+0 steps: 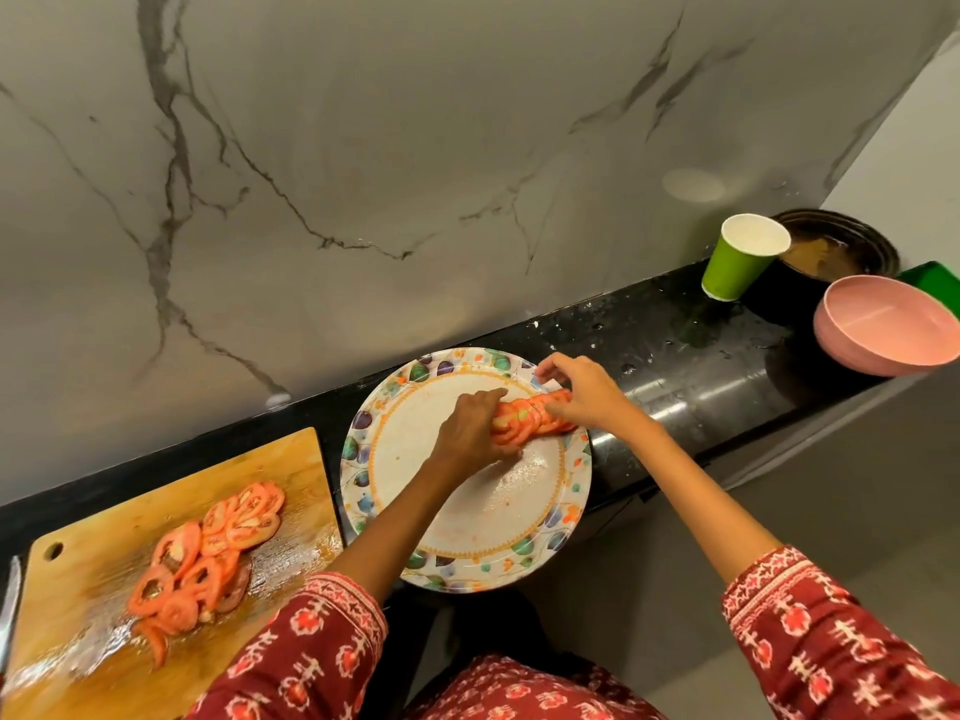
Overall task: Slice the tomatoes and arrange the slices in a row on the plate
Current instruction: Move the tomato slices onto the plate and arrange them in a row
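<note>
Hands both over the plate (pixel 415 522), working one short row of slices (pixel 530 415) on its far right part, just inside the rim.

Left hand (pixel 470 428): comes in from the lower left, back of the hand up, fingers together and curled down onto the left end of the row. Thumb tip hidden, so cannot tell if it pinches a slice or only presses.

Right hand (pixel 582 389): comes in from the right, fingers bent down onto the right end of the row, index lifted and apart from the others near the far rim. Looks like it grips the end slices; contact partly hidden.

Row: slices overlap, lean on each other, run roughly left to right between the two hands. Rest of the plate centre bare, with wet smears.

Plate: floral rim, sits on the black counter (pixel 691 366), its near edge overhanging the counter front.

Board (pixel 93 579): wooden, left of the plate, just beside it. More slices (pixel 208 553) lie on it in a loose overlapping heap, juice around them. Knife (pixel 9 610) at the far left edge, mostly out of view.

Right end of counter: green cup (pixel 737 267) upright, pink bowl (pixel 883 330) near it, dark pan (pixel 841 241) behind both. All well apart from the plate.

Sleeves (pixel 831 631): red patterned.
</note>
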{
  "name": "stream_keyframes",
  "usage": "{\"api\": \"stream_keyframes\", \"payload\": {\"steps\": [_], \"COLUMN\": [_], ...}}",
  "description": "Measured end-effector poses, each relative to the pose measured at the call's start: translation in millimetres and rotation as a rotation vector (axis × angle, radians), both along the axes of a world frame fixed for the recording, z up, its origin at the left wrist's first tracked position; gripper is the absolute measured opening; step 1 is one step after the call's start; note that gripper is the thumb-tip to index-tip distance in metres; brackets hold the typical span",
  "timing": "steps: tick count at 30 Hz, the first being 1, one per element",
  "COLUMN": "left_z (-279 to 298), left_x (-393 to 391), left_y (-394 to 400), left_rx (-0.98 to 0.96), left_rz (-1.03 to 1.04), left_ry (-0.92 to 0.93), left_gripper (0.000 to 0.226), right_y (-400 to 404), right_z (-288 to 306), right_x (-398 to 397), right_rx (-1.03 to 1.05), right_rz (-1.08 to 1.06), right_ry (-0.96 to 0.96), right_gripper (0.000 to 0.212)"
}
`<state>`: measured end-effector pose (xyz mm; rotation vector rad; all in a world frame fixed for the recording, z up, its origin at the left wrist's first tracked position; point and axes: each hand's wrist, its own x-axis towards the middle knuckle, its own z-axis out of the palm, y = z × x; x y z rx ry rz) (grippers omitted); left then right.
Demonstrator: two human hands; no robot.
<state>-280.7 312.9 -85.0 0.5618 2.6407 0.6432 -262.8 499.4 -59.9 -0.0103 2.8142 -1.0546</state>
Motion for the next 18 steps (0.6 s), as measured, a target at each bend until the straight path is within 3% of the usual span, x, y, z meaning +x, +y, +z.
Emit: {"api": "stream_keyframes", "payload": {"steps": [3,5,18], "left_z": [3,6,0], "left_x": [0,2,6], "left_y": [6,10,14], "left_rx": [0.021,0.042,0.183], "left_rz": [0.011,0.005,0.045], "left_ry": [0.022,0.018,0.015], "left_gripper": [0.083,0.082,0.081], "right_y": [-10,-16,-6], "right_z": [-6,-12,-21], "right_x": [2,3,12], "right_rx": [0.200,0.274,0.144], "right_rz": [0.183,0.234,0.170], "right_ry": [-0.035,-0.014,0.146], "right_gripper": [0.063,0.070,0.079]}}
